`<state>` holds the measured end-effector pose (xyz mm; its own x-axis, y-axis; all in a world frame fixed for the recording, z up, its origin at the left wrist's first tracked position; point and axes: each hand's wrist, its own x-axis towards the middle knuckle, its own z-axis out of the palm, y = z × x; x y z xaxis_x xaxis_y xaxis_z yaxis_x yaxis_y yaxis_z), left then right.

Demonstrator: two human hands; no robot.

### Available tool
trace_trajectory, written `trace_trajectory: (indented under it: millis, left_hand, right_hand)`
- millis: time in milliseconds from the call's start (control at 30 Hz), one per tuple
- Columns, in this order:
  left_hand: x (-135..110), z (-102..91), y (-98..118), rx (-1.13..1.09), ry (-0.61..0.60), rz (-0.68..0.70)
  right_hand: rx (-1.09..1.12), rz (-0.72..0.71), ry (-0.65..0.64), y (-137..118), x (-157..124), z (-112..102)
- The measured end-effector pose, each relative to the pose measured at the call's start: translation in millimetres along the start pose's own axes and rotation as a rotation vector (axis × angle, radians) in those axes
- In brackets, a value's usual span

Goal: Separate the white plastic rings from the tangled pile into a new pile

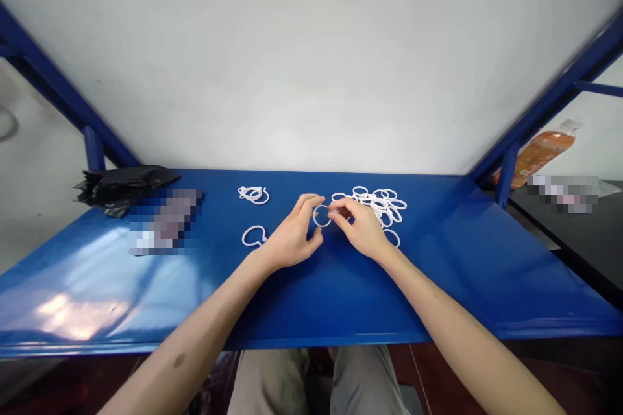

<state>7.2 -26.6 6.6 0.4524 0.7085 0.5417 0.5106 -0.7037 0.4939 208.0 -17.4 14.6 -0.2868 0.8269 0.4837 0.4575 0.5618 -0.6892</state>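
Note:
A thin white plastic ring (314,219) is held upright over the middle of the blue table, between my two hands. My right hand (359,225) pinches its right side with thumb and fingertips. From the left, my left hand (294,233) curls around the same ring, its fingertips and thumb at the ring's edge. Just beyond my right hand lies a loose pile of white rings (382,202), partly covered by that hand. Left of my left hand is a single white ring with a small clasp (253,227). Farther back sits a small cluster of white rings (253,194).
A black plastic bag (126,185) and a blurred-out object (170,220) lie on the left of the blue table (341,305). A pale wall panel (311,65) rises behind, framed by blue metal bars. At right, a bottle of orange drink (545,149) leans beyond the frame on a dark surface.

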Motion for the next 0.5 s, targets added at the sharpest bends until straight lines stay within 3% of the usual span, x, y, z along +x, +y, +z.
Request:
trace_trajectory:
  millis: [200,500]
  left_hand:
    - [1.6,-1.0,-0.7,0.127,-0.095,-0.044]
    - [1.7,-0.2,1.0,0.157,-0.125,-0.022]
  right_hand:
    - [-0.054,-0.038,-0.02,-1.6,-2.2,0.9]
    - [-0.045,-0.088,-0.09,-1.4,-1.5,1.1]
